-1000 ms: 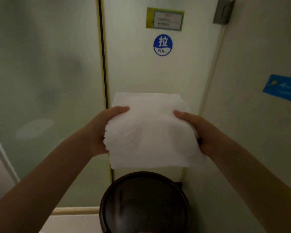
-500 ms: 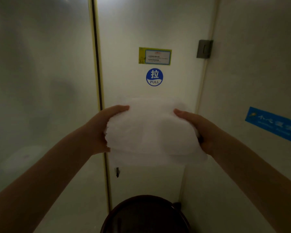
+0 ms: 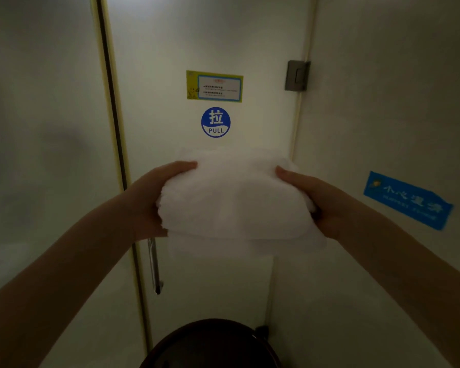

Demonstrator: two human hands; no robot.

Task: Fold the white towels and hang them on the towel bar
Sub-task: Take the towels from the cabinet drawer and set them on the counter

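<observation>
**Folded towel held up in front of the frosted door**

The view has tipped upward in the last half second. The round blue PULL sticker (image 3: 215, 122) and the yellow-edged notice label (image 3: 214, 86) have slid down the picture. The dark round glossy lid (image 3: 210, 343) has sunk to the bottom edge, and more of a slim upright chrome bar (image 3: 154, 266) has come out from under the towel. The hold itself is unchanged, with both hands right where they were.

Closest in is that dark lid, with only its upper part in shot. Above it, two bare forearms reach forward from the lower corners. The left hand (image 3: 149, 200) clamps the left edge of the folded white terry towel (image 3: 237, 203), thumb across the top and fingers hidden underneath. The right hand (image 3: 322, 200) grips the opposite edge the same way, thumb on top.

So the towel is up in the air at mid-frame, carried between the two hands. It is folded into a thick pad, a lower layer sags out beneath, and its far edge is blurred.

Behind it is the pale frosted door panel (image 3: 197, 35). The chrome bar stands on it just below the left hand, beside the black seal strip (image 3: 112, 88). Higher up sits the PULL sticker, with the notice label above it. A grey metal hinge (image 3: 297, 75) is at the door's right edge. On the right wall there is a blue rectangular sign (image 3: 408, 200), its white characters too blurred to read.
</observation>
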